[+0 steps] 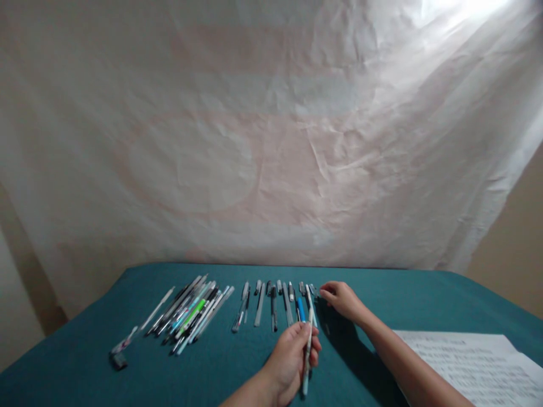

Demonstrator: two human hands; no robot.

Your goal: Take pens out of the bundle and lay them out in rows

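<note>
Low in the middle, my left hand [291, 353] is closed around a slim whitish pen [306, 362], which points away from me. A blue pen [301, 310] shows just beyond its fingers; whether that one is held too, I cannot tell. My right hand [343, 299] is farther forward, thumb and fingers pinched together. Its fingertips are beside a small clear pen cap [313, 289]; what is between them, if anything, is too small to make out. Left of the hands, several pens [274, 311] lie roughly in a row, with separate caps [258, 286] near their far ends.
A heap of pens [193, 314], one bright green, lies on the left of the green tablecloth [229, 367]. Beside it are a thin white pen [158, 308] and a small dark object [119, 359]. Written paper sheets [470, 362] lie at right. A pale sheet [271, 141] hangs behind.
</note>
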